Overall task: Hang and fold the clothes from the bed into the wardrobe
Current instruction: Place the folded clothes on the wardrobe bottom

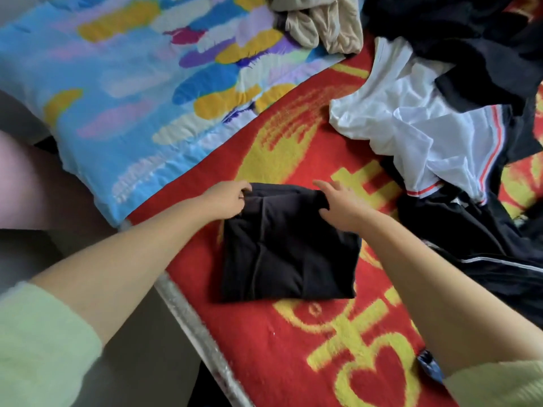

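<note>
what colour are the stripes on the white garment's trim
The white garment has red and dark stripes along its trim, clearest at upper right of the head view.

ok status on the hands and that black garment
Both hands, left and right, pinch black garment's far edge. Folded flat on bed. Nothing blocking.

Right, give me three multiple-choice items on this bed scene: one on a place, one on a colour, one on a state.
1. Where does the folded black garment lie?
A. on the red and yellow blanket
B. on the blue pillow
C. on the floor

2. What colour is the crumpled shirt with striped trim?
A. green
B. white
C. beige

3. What are the hands doing?
A. hanging idle
B. pressing flat on the blanket
C. gripping the garment's far edge

Key: 1 A, blanket shows all round it. 2 B, plainly white. 3 C, left hand and right hand both pinch that edge.
</note>
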Demonstrator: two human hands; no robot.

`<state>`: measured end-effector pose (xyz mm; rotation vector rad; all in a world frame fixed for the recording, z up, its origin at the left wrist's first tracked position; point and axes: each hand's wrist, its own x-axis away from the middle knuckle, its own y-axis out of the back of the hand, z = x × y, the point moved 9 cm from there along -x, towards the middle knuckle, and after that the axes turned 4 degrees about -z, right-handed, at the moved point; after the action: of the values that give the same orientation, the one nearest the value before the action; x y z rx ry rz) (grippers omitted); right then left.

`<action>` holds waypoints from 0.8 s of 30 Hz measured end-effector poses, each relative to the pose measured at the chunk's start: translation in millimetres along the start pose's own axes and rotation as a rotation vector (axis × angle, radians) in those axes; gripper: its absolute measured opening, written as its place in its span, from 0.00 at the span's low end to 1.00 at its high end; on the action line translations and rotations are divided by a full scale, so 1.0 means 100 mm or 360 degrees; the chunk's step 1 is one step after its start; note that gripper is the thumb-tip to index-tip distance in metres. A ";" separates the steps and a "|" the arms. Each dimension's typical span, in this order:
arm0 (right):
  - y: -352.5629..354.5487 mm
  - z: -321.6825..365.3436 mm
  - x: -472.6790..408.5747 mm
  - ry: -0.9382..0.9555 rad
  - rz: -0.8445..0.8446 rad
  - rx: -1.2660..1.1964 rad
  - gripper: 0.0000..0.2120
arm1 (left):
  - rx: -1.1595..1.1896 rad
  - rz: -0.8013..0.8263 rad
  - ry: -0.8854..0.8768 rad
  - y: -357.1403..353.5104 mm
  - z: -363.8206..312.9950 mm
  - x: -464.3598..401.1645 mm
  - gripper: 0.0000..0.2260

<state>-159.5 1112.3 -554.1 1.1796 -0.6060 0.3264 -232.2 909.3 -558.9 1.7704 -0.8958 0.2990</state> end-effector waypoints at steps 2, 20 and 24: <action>-0.19 0.14 -0.03 0.0044 -0.0188 0.0308 0.31 | -0.0319 -0.0250 -0.0101 -0.10 -0.13 -0.04 0.27; -1.08 0.13 0.06 0.0255 -0.0393 0.0207 0.33 | -0.0606 -0.0457 -0.0161 -1.39 -0.02 0.23 0.34; -1.28 0.02 0.56 0.0450 -0.0279 0.0451 0.45 | -0.0609 -0.0250 -0.0423 -1.62 -0.14 0.65 0.45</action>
<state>-46.0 1060.0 -617.6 1.4173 -0.2111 0.4301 -72.6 916.4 -629.4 1.5291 -0.9227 -0.2045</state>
